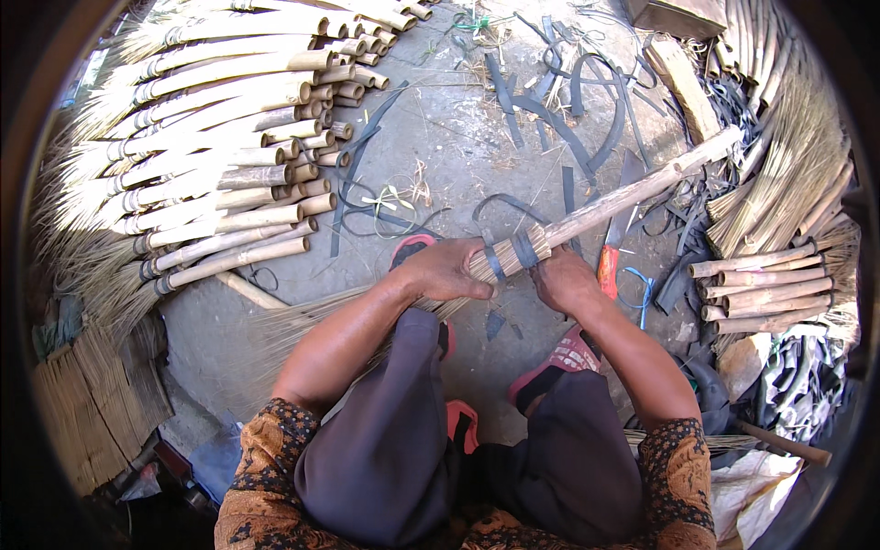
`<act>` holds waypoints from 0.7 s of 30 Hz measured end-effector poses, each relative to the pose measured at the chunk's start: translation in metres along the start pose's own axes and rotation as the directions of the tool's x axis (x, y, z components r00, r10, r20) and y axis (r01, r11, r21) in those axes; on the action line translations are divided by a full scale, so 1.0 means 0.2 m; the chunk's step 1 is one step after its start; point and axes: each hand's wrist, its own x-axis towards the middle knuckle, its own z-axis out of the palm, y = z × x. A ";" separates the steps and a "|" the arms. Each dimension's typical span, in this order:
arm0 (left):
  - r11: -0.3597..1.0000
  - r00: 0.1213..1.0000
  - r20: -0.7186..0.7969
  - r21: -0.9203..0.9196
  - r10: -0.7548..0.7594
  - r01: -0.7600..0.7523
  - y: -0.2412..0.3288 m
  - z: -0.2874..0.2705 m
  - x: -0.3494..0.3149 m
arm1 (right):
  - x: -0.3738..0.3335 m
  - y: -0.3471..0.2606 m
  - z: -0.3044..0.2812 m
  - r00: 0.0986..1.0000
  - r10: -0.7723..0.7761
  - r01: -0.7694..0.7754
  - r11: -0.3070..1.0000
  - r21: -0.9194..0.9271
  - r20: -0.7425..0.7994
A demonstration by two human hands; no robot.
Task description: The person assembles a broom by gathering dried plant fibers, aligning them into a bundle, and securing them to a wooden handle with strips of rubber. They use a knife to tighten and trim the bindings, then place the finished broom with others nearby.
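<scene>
A stick broom lies slantwise across my lap, its pale wooden handle [642, 194] pointing up to the right and its thin bristles [321, 321] fanning out to the lower left. My left hand [447, 270] is closed around the bristle bundle, just left of the binding. Black rubber strip [524, 247] wraps the joint of bristles and handle in two bands. Right at that wrap, my right hand [566, 280] is closed on the strip, with its fingertips partly hidden beneath the broom. A loose curl of strip [504, 199] rises behind the binding.
Many bamboo-handled brooms [229, 147] are stacked at the left. A knife with a red handle [608, 270] lies beside my right hand. Rubber strips [559, 124] litter the concrete floor ahead. Short bamboo handles [770, 289] and bristle bundles [779, 174] sit at the right.
</scene>
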 end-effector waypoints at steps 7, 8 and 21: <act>0.916 0.944 -0.260 0.290 -0.203 0.277 -0.05 0.14 0.01 | 0.27 -0.18 -0.18 0.928 0.239 -0.358 0.780 0.513 0.285; 0.903 0.938 -0.282 0.317 -0.202 0.290 -0.04 0.15 0.01 | 0.33 -0.19 -0.18 0.854 0.204 -0.484 0.650 0.586 0.479; 0.860 0.924 -0.366 0.430 -0.114 0.276 -0.07 0.24 0.02 | 0.01 -0.23 -0.07 0.813 0.265 -0.572 0.529 0.627 0.518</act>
